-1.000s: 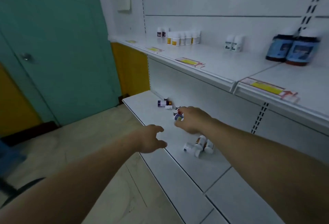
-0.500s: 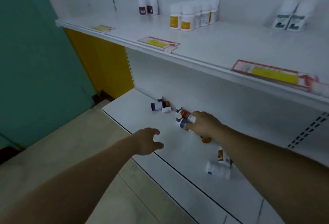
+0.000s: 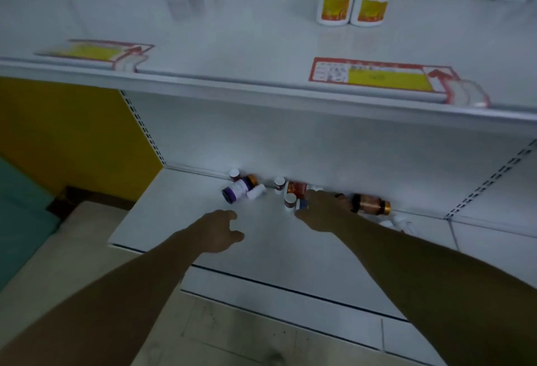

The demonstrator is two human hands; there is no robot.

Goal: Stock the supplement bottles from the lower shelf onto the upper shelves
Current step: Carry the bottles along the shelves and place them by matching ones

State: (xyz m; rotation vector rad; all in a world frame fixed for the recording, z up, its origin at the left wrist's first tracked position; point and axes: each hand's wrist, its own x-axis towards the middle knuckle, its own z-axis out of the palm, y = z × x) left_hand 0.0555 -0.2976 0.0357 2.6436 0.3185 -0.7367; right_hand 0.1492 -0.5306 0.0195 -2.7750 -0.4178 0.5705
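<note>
White shelves [image 3: 247,46], yellow wall [image 3: 66,139], seemingly blue-labelled bottle [image 3: 302,204].

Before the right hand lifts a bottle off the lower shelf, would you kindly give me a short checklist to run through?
1. Grip of the right hand on the blue-labelled bottle: cannot tell; its fingers reach the bottle, but the hold is hidden.
2. The left hand free to help: ok; it holds nothing, above the lower shelf.
3. Room on the upper shelf: ok; bare surface in front of the yellow-labelled bottles.
4. Neighbours clear of the lift: not ok; a white-capped bottle stands right beside the blue one, and an amber bottle lies close beside the hand.
</note>
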